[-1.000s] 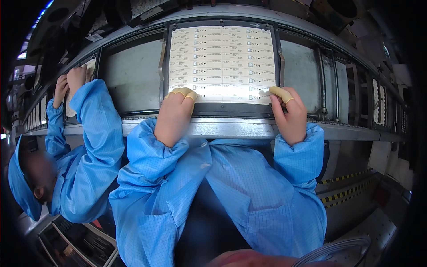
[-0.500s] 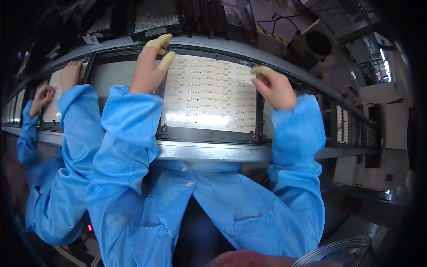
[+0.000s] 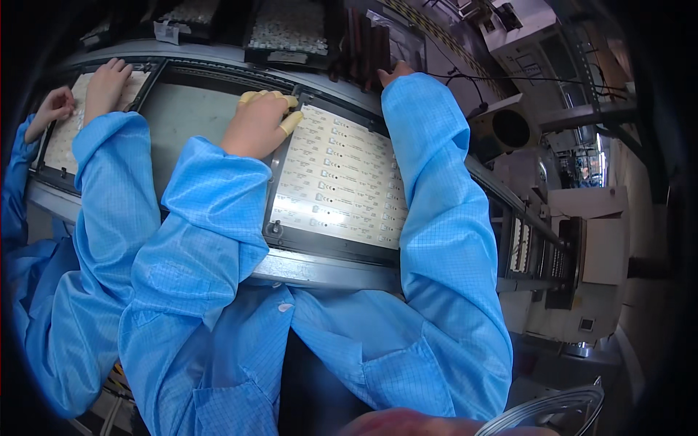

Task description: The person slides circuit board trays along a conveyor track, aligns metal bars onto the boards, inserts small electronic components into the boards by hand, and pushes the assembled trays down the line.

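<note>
A white sheet printed with rows of small dark marks (image 3: 334, 174) lies in a black frame (image 3: 331, 238) on the conveyor line before me. My left hand (image 3: 256, 127), with yellow finger covers, is closed at the frame's far left corner. Its fingers curl over the edge and the thumb rests by the sheet's corner. Beyond the far rail, my right hand (image 3: 395, 74) reaches beside a bundle of dark reddish strips (image 3: 363, 47) and a clear plastic bag (image 3: 407, 43). My sleeve and the hand's back hide most of its fingers. The right sleeve covers the sheet's right side.
At left, a co-worker's hands (image 3: 107, 87) work over another framed panel (image 3: 65, 145). A grey plate (image 3: 196, 120) lies between the two panels. Black trays of small white pieces (image 3: 287, 33) stand behind the far rail. A metal rail (image 3: 327, 270) runs along my side.
My right hand has left the sheet's far right corner and reached forward past the rail. My left hand has lowered onto the frame's corner, its fingers curling in. The view has shifted.
</note>
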A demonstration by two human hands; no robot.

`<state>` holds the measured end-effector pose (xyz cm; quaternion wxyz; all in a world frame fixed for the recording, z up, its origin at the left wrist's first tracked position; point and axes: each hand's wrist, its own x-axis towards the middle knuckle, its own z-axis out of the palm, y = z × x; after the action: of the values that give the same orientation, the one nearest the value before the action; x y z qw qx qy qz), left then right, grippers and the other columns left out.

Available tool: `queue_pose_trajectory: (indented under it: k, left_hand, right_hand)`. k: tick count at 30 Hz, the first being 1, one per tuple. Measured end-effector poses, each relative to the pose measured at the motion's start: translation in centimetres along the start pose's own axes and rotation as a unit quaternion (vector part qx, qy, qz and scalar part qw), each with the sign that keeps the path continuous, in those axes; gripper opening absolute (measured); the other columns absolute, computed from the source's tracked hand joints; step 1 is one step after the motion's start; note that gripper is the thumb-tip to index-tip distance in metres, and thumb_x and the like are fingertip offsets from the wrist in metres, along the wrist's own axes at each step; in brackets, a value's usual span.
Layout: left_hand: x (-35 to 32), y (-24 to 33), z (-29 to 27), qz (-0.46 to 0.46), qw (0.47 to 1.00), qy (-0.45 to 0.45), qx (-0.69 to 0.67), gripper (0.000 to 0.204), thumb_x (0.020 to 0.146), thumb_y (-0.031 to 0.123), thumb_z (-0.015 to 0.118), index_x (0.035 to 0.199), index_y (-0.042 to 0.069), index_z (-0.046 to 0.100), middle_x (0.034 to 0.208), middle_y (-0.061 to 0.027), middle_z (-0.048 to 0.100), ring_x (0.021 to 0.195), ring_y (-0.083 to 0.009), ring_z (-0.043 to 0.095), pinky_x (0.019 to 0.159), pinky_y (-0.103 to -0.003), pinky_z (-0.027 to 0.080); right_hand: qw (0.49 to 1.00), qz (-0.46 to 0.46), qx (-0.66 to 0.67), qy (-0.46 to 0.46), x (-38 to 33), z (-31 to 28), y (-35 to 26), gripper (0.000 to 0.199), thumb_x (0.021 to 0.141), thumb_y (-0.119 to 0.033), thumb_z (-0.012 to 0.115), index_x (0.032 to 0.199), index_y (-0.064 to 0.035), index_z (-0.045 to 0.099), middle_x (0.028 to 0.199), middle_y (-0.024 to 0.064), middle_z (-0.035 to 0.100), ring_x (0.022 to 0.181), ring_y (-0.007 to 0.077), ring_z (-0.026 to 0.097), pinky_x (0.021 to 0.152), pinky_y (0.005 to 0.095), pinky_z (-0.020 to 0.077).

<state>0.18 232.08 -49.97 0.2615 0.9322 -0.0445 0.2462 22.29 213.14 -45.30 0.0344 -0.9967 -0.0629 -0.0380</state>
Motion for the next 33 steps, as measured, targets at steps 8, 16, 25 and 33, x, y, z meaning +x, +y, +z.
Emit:
queue_pose_trajectory:
  k: [8, 16, 25, 33]
  left_hand:
    - [0.1, 0.3, -0.4, 0.027, 0.999, 0.033, -0.015, 0.025, 0.083, 0.020, 0.058, 0.101, 0.004, 0.063, 0.090, -0.0110, 0.062, 0.091, -0.0273, 0.056, 0.086, -0.037, 0.039]
    - [0.9, 3.5, -3.4, -0.227, 0.831, -0.026, -0.508, 0.030, 0.089, 0.024, 0.058, 0.108, 0.001, 0.059, 0.098, -0.0080, 0.062, 0.077, -0.0117, 0.055, 0.068, -0.024, 0.047]
    - [0.4, 11.4, -1.0, -0.270, 0.620, -0.208, -0.707, 0.032, 0.089, 0.029, 0.058, 0.100, -0.001, 0.055, 0.092, -0.0088, 0.060, 0.065, -0.0093, 0.055, 0.054, -0.022, 0.045]
    - [-0.4, 12.7, 1.7, -0.272, 0.774, -0.252, -0.514, 0.027, 0.086, 0.023, 0.062, 0.089, -0.004, 0.059, 0.061, -0.0073, 0.058, 0.049, -0.0119, 0.052, 0.045, -0.025, 0.041]
  right_hand:
    - [0.996, -0.033, 0.088, -0.014, 1.0, -1.1, 2.3, 0.052, 0.081, -0.029, 0.064, 0.124, -0.0037, 0.048, 0.098, 0.0164, 0.064, 0.083, 0.0232, 0.063, 0.073, 0.0346, 0.0498]
    - [0.848, -0.092, 0.519, -0.048, -13.0, -9.0, 7.4, 0.042, 0.088, -0.014, 0.056, 0.127, -0.0061, 0.043, 0.072, 0.0068, 0.061, 0.053, 0.0069, 0.051, 0.048, 0.0180, 0.0398]
    - [0.749, -0.069, 0.644, -0.141, -30.0, -4.7, 5.8, 0.048, 0.091, -0.006, 0.049, 0.134, -0.0066, 0.028, 0.075, 0.0072, 0.060, 0.060, 0.0084, 0.053, 0.055, 0.0189, 0.0429]
    - [0.896, -0.143, 0.420, -0.004, -30.7, -3.1, 6.6, 0.036, 0.085, -0.001, 0.056, 0.120, -0.0005, 0.047, 0.069, 0.0015, 0.055, 0.059, 0.0045, 0.048, 0.053, 0.0197, 0.0404]
